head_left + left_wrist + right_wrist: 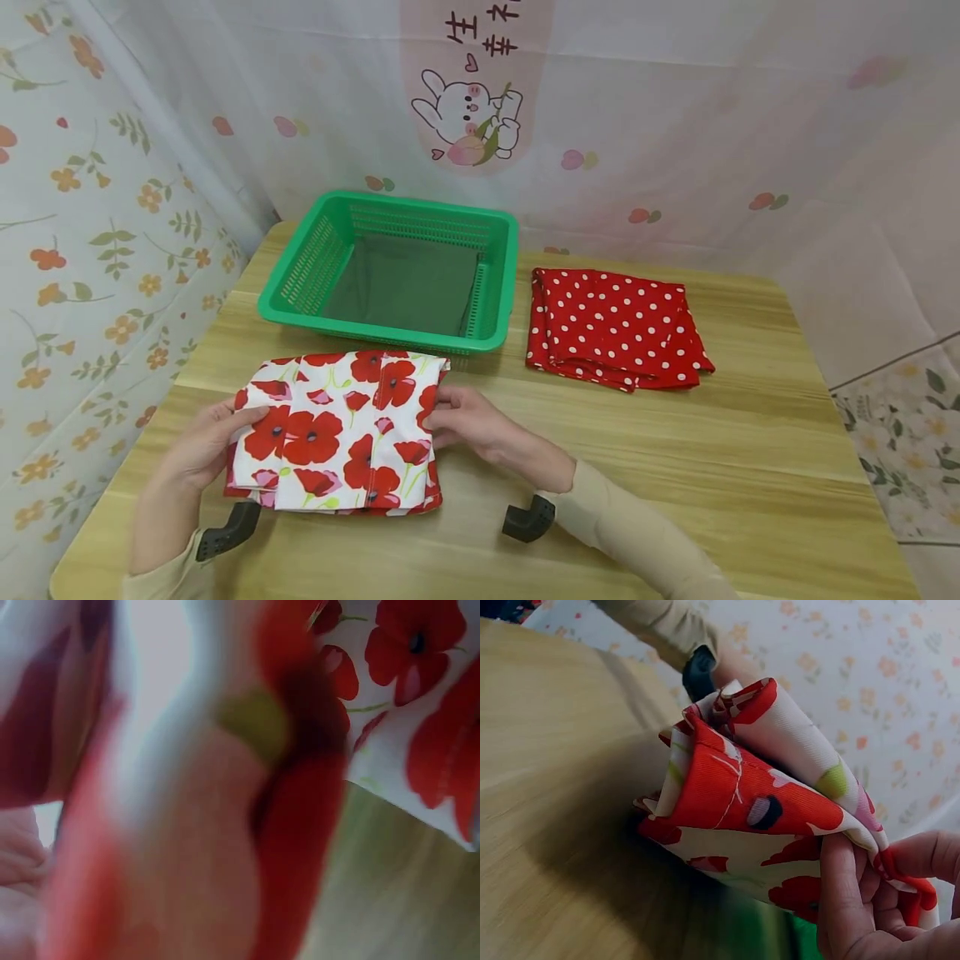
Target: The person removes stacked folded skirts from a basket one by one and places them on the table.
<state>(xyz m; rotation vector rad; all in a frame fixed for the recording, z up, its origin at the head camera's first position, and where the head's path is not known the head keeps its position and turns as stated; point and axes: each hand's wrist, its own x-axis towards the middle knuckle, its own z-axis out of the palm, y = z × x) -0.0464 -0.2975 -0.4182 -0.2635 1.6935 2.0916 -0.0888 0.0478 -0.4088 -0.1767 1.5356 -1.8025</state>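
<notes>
Folded white cloth with big red flowers (337, 433): up between both hands, at the left of the table (750, 467), just on the near side of the green plastic basket with holes in its walls (390, 332). Left hand (206, 446): a grip on the left edge, thumb on top. Right hand (474, 425): a pinch on the right edge, with thumb and fingers. Looks lifted a little; cannot tell for sure about the bottom touching the table.

Hold firmly, but do not squash. Pinch all the layers, not just the top one, or maybe lose a fold from the middle. Look at the near edge: layers poking out at the left and right corners, not quite even. Best to line up those layers and pat them flat. In the right wrist view, folds spread apart at one end, a bit like pages in a book. Press them together softly. Move both hands at the same speed, and hold the cloth flat to stop the folds from slipping. Take care by the near rim of the basket, so close to the cloth: easy to bump.

Leave alone the folded red cloth with white dots (615, 325), far and to the right, well apart.
</notes>
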